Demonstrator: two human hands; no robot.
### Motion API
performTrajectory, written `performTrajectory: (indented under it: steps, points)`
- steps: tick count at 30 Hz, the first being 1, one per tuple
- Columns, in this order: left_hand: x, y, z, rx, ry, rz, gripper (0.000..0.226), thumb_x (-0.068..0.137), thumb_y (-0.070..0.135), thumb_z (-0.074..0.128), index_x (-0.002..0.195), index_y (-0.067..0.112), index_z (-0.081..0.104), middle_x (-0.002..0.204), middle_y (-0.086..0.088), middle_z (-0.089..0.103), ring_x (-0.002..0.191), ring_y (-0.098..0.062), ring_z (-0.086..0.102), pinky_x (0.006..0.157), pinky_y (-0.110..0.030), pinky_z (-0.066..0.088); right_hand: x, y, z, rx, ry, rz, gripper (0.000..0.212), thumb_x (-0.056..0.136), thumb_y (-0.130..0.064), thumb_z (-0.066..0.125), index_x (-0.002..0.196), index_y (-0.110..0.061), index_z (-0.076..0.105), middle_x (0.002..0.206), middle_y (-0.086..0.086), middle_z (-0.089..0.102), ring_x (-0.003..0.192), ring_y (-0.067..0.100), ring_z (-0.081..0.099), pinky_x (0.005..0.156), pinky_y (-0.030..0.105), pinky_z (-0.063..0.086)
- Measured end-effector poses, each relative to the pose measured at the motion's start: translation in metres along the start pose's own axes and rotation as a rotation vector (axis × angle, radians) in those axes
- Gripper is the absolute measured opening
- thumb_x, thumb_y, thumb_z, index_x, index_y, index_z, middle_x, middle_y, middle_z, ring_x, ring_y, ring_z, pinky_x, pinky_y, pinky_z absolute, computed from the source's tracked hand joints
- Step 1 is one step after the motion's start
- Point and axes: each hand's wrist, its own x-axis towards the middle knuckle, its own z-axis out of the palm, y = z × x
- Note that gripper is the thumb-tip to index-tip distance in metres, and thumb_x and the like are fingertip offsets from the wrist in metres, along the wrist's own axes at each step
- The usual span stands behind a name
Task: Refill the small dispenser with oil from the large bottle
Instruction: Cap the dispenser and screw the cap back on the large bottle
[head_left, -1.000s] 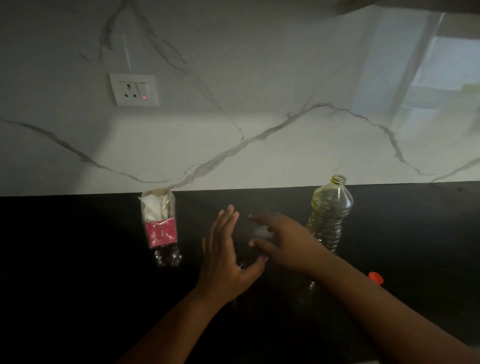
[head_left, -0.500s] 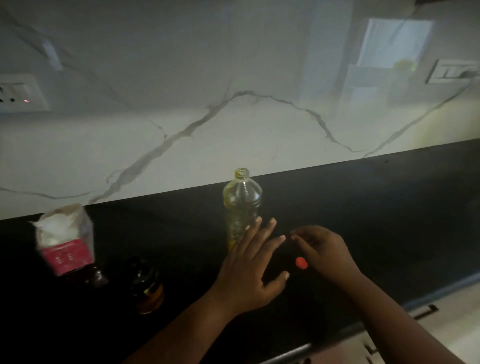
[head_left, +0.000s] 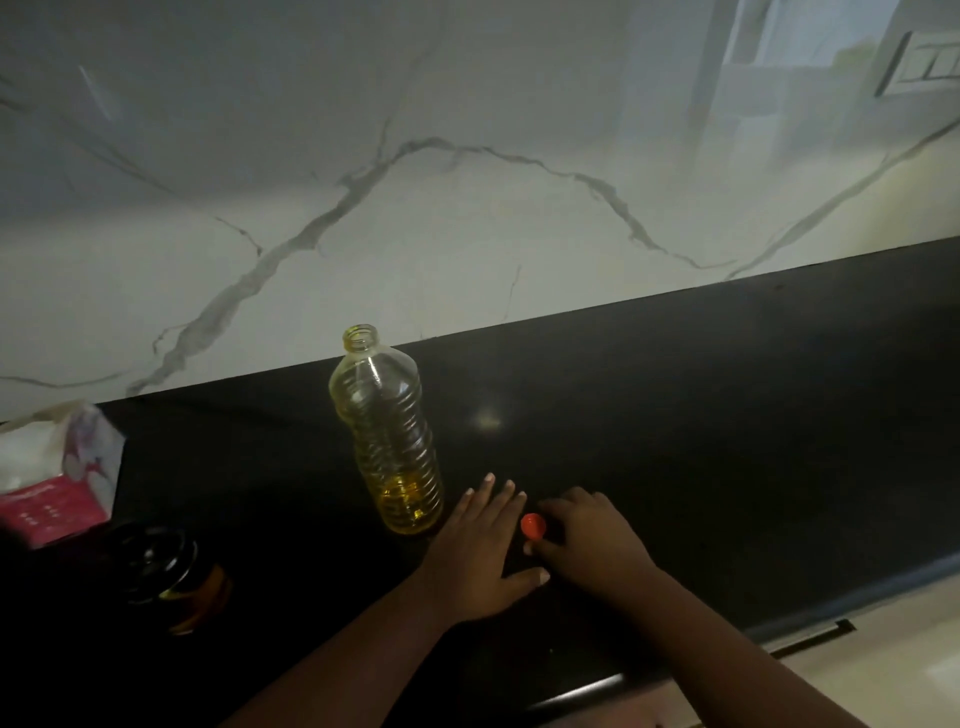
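- Large bottle (head_left: 387, 431) stands upright on the dark glossy worktop (head_left: 701, 441), near the marble-look backsplash (head_left: 467, 208), mouth uncapped. Clear ribbed plastic, narrow neck; only a shallow band of yellow oil at the base.
- Handling guess: light given the low level, thin walls will flex if squeezed, and any oil film would make it slick. Best hold is round the ribbed mid-body, the ribs giving purchase. It will need a steep tilt before anything flows, so the first gush could overshoot a small opening.
- Red cap (head_left: 533, 526) lies on the worktop just right of the bottle base. Small, round, hard plastic.
- Right hand (head_left: 587, 540): fingers curled loosely around the cap and touching it. Looks like a pinch, though I can't tell whether it's lifted.
- Left hand (head_left: 483, 551): released, fingers straight and spread, palm down just beside the bottle base, holding nothing.
- Small dispenser (head_left: 171, 577) looks to be the dark squat jar at far left, well apart from the bottle. Black top, amber glint lower down; too dim to tell whether it's open. If glass, it's heavier and breakable.
- Behind it, a soft white-and-pink packet (head_left: 57, 473).
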Motion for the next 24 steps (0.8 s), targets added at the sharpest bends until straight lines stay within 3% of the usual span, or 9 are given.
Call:
performTrajectory:
  steps: [5,9,13,16,18,21,24]
  points:
    - [0.001,0.002,0.002,-0.047,0.035,-0.028,0.089,0.091,0.067,0.044,0.158,0.019,0.011,0.167,-0.001,0.004,0.152,-0.016,-0.013,0.124,-0.037,-0.004,0.005,0.002,0.001,0.035,-0.021,-0.043,0.043,0.084,-0.051,0.061,0.124,-0.035,0.055,0.118,-0.007,0.054,0.109,0.01,0.049,0.093,0.03,0.045]
    - [-0.007,0.006,-0.013,-0.105,0.185,0.02,0.077,0.093,0.061,0.047,0.155,0.021,0.024,0.165,-0.001,0.019,0.151,-0.013,-0.004,0.125,-0.042,0.007,0.007,-0.002,-0.02,0.402,-0.042,-0.069,0.027,0.084,-0.031,0.068,0.11,-0.034,0.062,0.101,-0.013,0.064,0.09,-0.001,0.061,0.083,0.026,0.052]
    - [-0.024,0.014,-0.055,-0.161,0.725,0.176,0.046,0.094,0.039,0.056,0.132,0.014,0.055,0.134,-0.006,0.062,0.139,-0.019,0.043,0.113,-0.04,0.039,0.009,-0.026,-0.07,0.689,0.095,-0.169,0.032,0.082,-0.012,0.071,0.111,-0.024,0.067,0.099,-0.005,0.071,0.09,0.006,0.067,0.084,0.024,0.054]
    - [-0.033,0.012,-0.107,-0.14,1.098,0.17,0.037,0.089,0.031,0.062,0.12,0.012,0.058,0.12,-0.008,0.067,0.124,-0.022,0.056,0.108,-0.03,0.04,0.015,-0.062,-0.116,0.774,0.195,-0.274,0.036,0.081,-0.006,0.072,0.104,-0.033,0.065,0.097,-0.002,0.071,0.085,0.02,0.068,0.077,0.025,0.055]
    - [-0.036,0.002,-0.133,-0.123,1.231,0.072,0.041,0.088,0.032,0.063,0.122,0.01,0.056,0.124,-0.011,0.064,0.123,-0.024,0.055,0.109,-0.031,0.037,0.02,-0.088,-0.143,0.775,0.224,-0.373,0.038,0.081,-0.006,0.071,0.107,-0.032,0.065,0.101,-0.003,0.069,0.083,0.019,0.068,0.071,0.019,0.055]
    - [-0.04,-0.013,-0.151,-0.166,1.214,-0.136,0.063,0.085,0.045,0.064,0.137,0.014,0.043,0.143,-0.009,0.051,0.135,-0.015,0.037,0.113,-0.031,0.029,0.03,-0.122,-0.17,0.665,0.279,-0.486,0.039,0.085,-0.009,0.069,0.119,-0.029,0.063,0.116,-0.013,0.062,0.085,0.003,0.065,0.067,0.006,0.048]
    - [-0.043,-0.017,-0.16,-0.366,1.046,-0.323,0.087,0.081,0.052,0.072,0.15,0.021,0.029,0.157,-0.003,0.034,0.143,-0.014,0.025,0.114,-0.041,0.029,0.041,-0.15,-0.177,0.497,0.292,-0.539,0.041,0.088,-0.006,0.063,0.124,-0.026,0.061,0.122,-0.01,0.062,0.09,0.004,0.063,0.075,0.007,0.045]
